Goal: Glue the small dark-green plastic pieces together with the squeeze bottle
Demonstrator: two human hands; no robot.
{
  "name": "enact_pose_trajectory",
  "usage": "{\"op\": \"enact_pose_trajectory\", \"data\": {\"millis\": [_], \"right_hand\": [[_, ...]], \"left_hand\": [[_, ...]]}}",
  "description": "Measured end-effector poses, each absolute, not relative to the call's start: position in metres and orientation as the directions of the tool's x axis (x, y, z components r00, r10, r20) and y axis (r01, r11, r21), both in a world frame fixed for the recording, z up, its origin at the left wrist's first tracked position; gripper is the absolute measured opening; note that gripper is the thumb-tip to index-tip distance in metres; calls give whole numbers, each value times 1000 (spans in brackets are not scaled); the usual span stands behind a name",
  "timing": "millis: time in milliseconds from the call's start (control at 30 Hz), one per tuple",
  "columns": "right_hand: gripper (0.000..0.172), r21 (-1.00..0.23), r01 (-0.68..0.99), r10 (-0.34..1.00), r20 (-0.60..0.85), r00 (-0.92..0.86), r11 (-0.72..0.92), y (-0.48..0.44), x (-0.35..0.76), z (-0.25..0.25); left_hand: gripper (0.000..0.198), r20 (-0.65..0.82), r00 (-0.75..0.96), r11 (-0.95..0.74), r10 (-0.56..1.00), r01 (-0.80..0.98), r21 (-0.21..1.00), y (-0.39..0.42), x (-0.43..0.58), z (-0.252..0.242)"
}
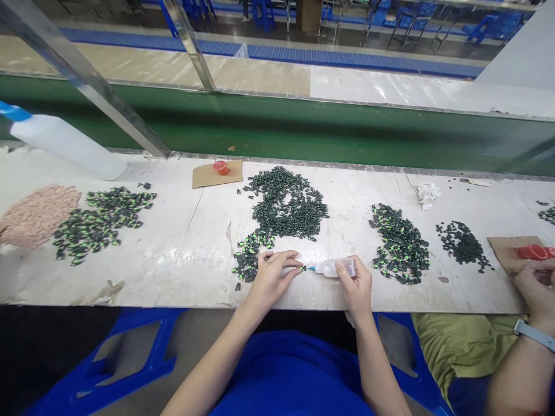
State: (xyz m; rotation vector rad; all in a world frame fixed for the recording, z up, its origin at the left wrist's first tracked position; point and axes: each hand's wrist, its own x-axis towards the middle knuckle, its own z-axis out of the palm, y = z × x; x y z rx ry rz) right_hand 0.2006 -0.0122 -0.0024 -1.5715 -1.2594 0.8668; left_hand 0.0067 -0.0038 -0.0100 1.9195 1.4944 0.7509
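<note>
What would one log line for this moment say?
left hand: pinches small dark part | right hand: holds squeeze bottle, tip at part | dark pile beyond

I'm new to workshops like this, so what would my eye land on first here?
The heaps of small dark green pieces spread along the white bench, with a pinkish heap at far left. At the near edge, the left hand pinches one small piece at the tip of a clear squeeze bottle held in the right hand. At far right, a co-worker's hand lies beside a red object.

Two cardboard pieces [217, 174], two white bottles [65, 141], one pink heap [38, 214].
</note>
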Motion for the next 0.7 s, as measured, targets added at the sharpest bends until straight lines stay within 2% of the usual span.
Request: {"op": "enact_pose_trajectory", "data": {"millis": [500, 567, 700], "right_hand": [[27, -950, 307, 967, 30, 252, -50, -12, 200, -3], [28, -968, 249, 957, 38, 289, -37, -12, 203, -7], [26, -999, 15, 905, 33, 424, 30, -11, 209, -13]], "left_hand": [[24, 62, 211, -186, 975, 640, 745, -4, 7, -11], [24, 47, 211, -174, 976, 640, 748, -4, 8, -11], [21, -12, 247, -158, 969, 654, 740, -1, 6, -3]]}}
